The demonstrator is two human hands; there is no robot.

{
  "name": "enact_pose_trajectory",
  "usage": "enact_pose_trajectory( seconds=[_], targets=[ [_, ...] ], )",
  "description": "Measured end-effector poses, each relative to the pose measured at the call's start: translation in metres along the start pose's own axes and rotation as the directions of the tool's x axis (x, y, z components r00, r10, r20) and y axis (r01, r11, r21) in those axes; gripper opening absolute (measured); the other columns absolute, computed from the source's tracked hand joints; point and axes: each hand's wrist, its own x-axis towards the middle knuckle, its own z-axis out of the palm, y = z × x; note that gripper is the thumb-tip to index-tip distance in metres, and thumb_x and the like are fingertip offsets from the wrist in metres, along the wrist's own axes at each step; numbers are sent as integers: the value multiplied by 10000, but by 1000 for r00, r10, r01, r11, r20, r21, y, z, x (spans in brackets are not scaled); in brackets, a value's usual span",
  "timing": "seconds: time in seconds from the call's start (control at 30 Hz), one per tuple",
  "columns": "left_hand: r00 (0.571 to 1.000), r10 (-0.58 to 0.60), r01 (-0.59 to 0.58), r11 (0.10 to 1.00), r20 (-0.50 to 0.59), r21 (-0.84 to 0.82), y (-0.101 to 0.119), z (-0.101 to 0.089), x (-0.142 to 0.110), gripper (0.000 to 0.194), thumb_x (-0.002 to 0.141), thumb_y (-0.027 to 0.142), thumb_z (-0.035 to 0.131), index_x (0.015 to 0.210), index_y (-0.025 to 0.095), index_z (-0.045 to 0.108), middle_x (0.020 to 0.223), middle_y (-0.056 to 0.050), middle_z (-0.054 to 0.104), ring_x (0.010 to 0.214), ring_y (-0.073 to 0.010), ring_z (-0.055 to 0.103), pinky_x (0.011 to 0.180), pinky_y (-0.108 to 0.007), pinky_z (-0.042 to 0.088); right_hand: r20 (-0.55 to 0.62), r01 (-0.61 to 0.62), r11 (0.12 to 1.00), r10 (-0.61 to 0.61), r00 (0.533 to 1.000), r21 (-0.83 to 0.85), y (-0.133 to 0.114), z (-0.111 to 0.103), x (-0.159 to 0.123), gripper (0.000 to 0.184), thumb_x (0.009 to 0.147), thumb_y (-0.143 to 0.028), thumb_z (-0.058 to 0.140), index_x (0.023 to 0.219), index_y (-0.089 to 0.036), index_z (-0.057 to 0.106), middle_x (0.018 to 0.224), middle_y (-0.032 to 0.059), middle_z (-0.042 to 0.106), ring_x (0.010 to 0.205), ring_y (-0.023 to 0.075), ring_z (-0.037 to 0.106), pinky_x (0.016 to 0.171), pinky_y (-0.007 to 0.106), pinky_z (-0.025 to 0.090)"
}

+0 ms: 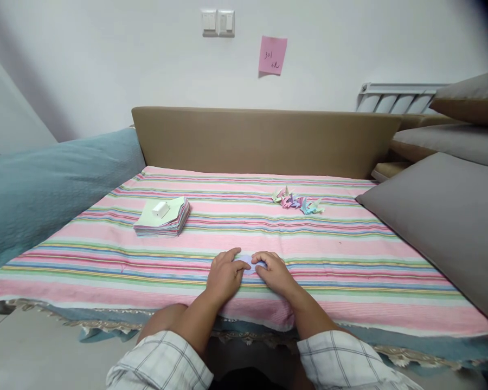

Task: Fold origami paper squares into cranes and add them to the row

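Note:
A small piece of pale lavender folded paper (pixel 249 268) lies on the striped cloth near its front edge, partly covered by my fingers. From the left, my left hand (pixel 226 272) has its thumb on the paper and its fingers curved around the far side. My right hand (pixel 271 271) is closed on the paper's right side, thumb and fingers near its middle. Beyond them to the right sits a row of several small folded paper cranes (pixel 296 202) in green, pink, purple and blue. On the left is a thick stack of coloured paper sheets (pixel 162 223).
A small white block (pixel 160 209) rests on the stack. The pink striped cloth (pixel 228 227) covers a sofa seat with a brown backrest (pixel 260 141). Grey cushions (pixel 443 216) are piled at the right; a blue-covered armrest (pixel 65 179) bounds the left.

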Motion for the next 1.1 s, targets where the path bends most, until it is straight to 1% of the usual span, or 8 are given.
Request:
enact_pose_trajectory(
  seconds=[0.23, 0.43, 0.53, 0.67, 0.83, 0.9, 1.0, 1.1],
  targets=[
    [1000, -8, 8, 1000, 6, 10, 2, -1, 0, 258, 805, 182, 538, 896, 346, 715, 1269, -14, 533, 1087, -250, 497, 935, -450, 383, 11, -8, 998, 8, 1000, -60, -1, 3, 0, 282, 688, -106, 488, 859, -266, 644, 1057, -19, 643, 1026, 200, 509, 923, 380, 338],
    [996, -12, 11, 1000, 86, 9, 0, -5, 1, 338, 806, 121, 487, 960, 338, 697, 1327, -12, 486, 1127, -237, 476, 958, -445, 370, 35, 3, 997, -1, 999, -79, -1, 3, 0, 254, 729, -111, 497, 768, -277, 686, 1094, -22, 630, 1041, 191, 505, 917, 381, 333],
    [995, -17, 18, 1000, 94, -5, -2, -5, 2, 350, 798, 100, 472, 945, 326, 696, 1337, -7, 476, 1127, -226, 477, 962, -442, 369, 43, 9, 993, -4, 999, -116, -1, 3, -2, 283, 749, -116, 493, 780, -302, 705, 1107, -25, 624, 1044, 199, 499, 910, 400, 327],
    [999, -7, 7, 1000, 54, -17, -4, -4, 0, 291, 780, 103, 491, 853, 285, 705, 1314, -13, 497, 1102, -223, 488, 943, -429, 389, 42, 34, 988, -28, 999, -149, -1, 5, -3, 339, 756, -105, 487, 830, -346, 713, 1104, -32, 623, 1047, 198, 491, 909, 401, 322],
    [995, 78, -80, 996, -65, -27, -6, -1, -5, 301, 755, 87, 518, 828, 288, 730, 1300, -32, 498, 1113, -237, 470, 941, -424, 400, 42, 48, 982, -41, 998, -181, -2, 6, -3, 339, 750, -101, 487, 823, -342, 713, 1106, -33, 619, 1045, 198, 484, 915, 401, 321],
    [990, 102, -103, 995, -92, 0, -4, 0, -6, 289, 751, 87, 529, 821, 280, 732, 1300, -39, 496, 1123, -248, 462, 948, -442, 396, 45, 55, 978, -46, 998, -201, -3, 6, -4, 329, 748, -103, 487, 811, -334, 712, 1108, -32, 618, 1044, 200, 481, 914, 400, 321],
    [988, 110, -104, 993, -112, 54, 0, 0, -7, 257, 737, 86, 547, 797, 256, 730, 1299, -60, 496, 1148, -270, 443, 957, -470, 387, 51, 65, 973, -55, 997, -222, -4, 5, -4, 317, 747, -109, 489, 813, -329, 708, 1108, -30, 617, 1045, 202, 478, 907, 398, 320],
    [981, 130, -121, 990, -143, 74, 2, 0, -10, 257, 723, 72, 548, 795, 242, 727, 1301, -74, 490, 1159, -280, 436, 957, -485, 386, 44, 68, 973, -60, 997, -220, -4, 5, -5, 306, 744, -109, 487, 810, -317, 701, 1114, -31, 615, 1050, 200, 480, 907, 397, 317]
  ],
)
